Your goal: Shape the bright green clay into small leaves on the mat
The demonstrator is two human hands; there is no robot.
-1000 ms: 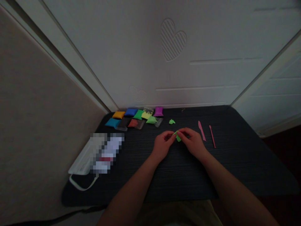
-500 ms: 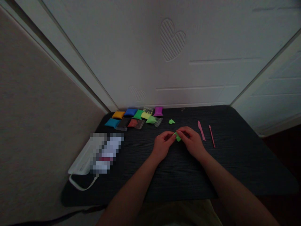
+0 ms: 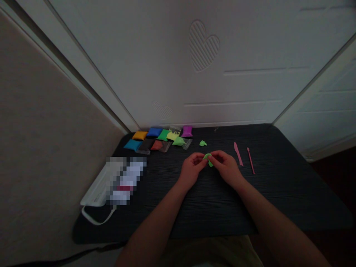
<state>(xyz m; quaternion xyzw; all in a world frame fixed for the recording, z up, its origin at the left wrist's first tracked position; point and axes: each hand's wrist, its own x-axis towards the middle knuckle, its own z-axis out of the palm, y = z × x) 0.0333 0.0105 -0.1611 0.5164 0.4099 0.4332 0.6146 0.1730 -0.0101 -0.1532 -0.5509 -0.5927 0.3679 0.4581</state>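
Observation:
Between my two hands, just above the dark table, is a small flattened piece of light green modelling clay (image 3: 207, 156). My left hand (image 3: 191, 168) pinches its left side between thumb and fingers. From the right, my right hand (image 3: 226, 165) pinches the same piece, and the fingertips of both hands nearly meet. Part of the clay is hidden behind the thumbs. A second small lump of green clay (image 3: 203, 143) lies on the table just beyond my hands. To the right of my right hand rest a pink plastic knife (image 3: 238, 154) and a thin pink stick tool (image 3: 250, 160).
Several clay packets, among them a purple packet (image 3: 187, 131) and an opened light green packet (image 3: 179, 141), lie at the back left of the black table (image 3: 211, 207). A white face mask (image 3: 97, 189) and a blurred-out item lie at the left. A white panel (image 3: 236, 89) rises behind.
The clay has turned between my fingers, and a wider, curved part of it now shows at the top. My hands have shifted only slightly; the packets and tools stay put.

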